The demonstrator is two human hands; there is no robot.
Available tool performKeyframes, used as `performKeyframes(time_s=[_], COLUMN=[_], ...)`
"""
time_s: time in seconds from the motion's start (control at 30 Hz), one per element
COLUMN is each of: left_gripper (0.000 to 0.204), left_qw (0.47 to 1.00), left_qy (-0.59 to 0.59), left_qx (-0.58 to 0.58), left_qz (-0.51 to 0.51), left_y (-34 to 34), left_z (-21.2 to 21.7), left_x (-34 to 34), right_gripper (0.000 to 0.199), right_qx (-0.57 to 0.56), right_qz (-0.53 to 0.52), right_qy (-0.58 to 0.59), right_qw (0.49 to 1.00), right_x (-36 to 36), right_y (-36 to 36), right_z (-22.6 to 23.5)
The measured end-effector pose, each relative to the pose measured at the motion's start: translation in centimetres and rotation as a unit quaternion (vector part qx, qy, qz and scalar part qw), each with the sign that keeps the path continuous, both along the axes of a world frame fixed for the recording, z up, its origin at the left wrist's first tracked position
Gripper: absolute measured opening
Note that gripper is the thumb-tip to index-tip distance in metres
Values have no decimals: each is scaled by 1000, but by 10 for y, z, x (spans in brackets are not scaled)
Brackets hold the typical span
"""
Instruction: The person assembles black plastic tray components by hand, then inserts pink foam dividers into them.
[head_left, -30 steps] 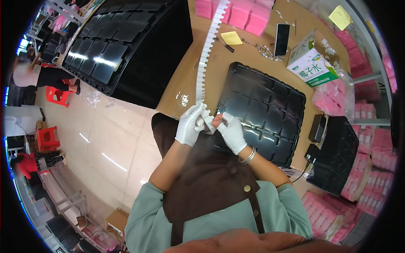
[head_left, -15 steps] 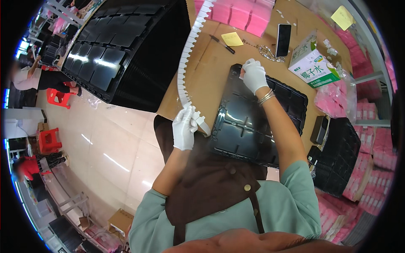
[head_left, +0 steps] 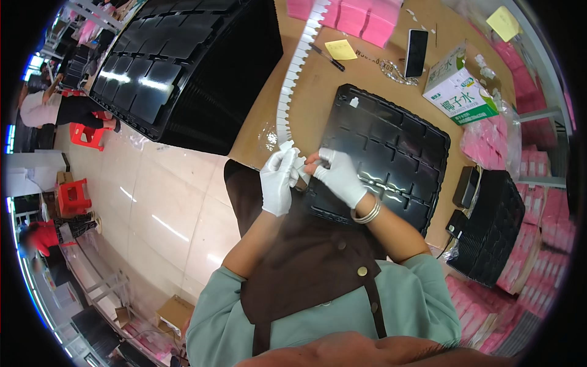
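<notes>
A long white strip of stickers with a notched edge [head_left: 289, 82] curves down the table toward me. In its white glove, my left hand [head_left: 277, 182] is closed round the lower end of this strip. My right hand [head_left: 340, 175], gloved with bare fingertips, pinches at the strip's end right beside the left fingers; whether a sticker has come loose there cannot be made out. Under and beyond my right hand lies a black plastic tray [head_left: 397, 137] with moulded compartments. A small white sticker [head_left: 354, 102] sits at its far left corner.
A tall stack of black trays [head_left: 202, 79] stands at the left. Beyond lie pink packs [head_left: 367, 18], a pen [head_left: 328, 57], a yellow note [head_left: 340, 49], a bead chain [head_left: 397, 72] and a phone [head_left: 416, 54]. A carton [head_left: 461, 88] and more black trays [head_left: 489, 226] are right.
My right hand has come from the tray's far left corner back to the strip beside my left hand. A white sticker now shows at that corner.
</notes>
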State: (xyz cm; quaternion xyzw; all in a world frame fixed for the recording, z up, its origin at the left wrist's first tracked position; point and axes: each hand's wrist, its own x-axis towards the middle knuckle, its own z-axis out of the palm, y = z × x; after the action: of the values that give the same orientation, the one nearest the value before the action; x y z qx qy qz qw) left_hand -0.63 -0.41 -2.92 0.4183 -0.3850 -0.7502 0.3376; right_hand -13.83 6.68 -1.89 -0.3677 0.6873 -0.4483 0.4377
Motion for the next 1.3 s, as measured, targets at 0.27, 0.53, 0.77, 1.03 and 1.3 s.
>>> performKeyframes(time_s=[0.27, 0.53, 0.77, 1.03, 1.3], left_gripper=[26, 20, 20, 20, 29], left_qw=[992, 987, 1000, 1000, 975], left_qy=[34, 93, -7, -11, 99], left_qx=[109, 127, 18, 3, 155], left_qz=[-54, 1, -23, -21, -123], left_y=[-3, -12, 3, 25, -3], left_z=[10, -21, -9, 0, -16], left_x=[-8, -4, 1, -6, -19], right_gripper=[10, 15, 20, 20, 10], right_qx=[-26, -94, 24, -51, -105], right_qz=[-81, 25, 92, -91, -133], right_qy=[-84, 303, 421, -108, 16], right_qw=[993, 948, 902, 989, 985], right_x=[9, -9, 17, 5, 7], right_y=[22, 47, 47, 41, 57], right_z=[-9, -4, -23, -11, -13])
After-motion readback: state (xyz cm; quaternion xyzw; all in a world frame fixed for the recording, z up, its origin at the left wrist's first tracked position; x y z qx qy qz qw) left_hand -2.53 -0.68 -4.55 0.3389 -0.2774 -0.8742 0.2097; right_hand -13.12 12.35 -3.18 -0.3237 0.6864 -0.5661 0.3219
